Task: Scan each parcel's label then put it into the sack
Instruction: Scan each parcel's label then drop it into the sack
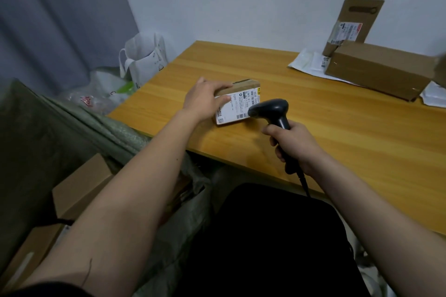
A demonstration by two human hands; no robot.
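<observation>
A small cardboard parcel with a white shipping label lies on the wooden table. My left hand grips its left end, thumb on the label. My right hand grips the handle of a black barcode scanner, whose head points at the label's right edge, close to the barcode. The grey-green woven sack lies open on the left beside the table, with brown boxes inside it.
At the table's far right lie a long cardboard box, an upright opened box and white mailer bags. A white carrier bag and clear plastic bags stand on the floor by the curtain. The scanner's cable hangs over the table's front edge.
</observation>
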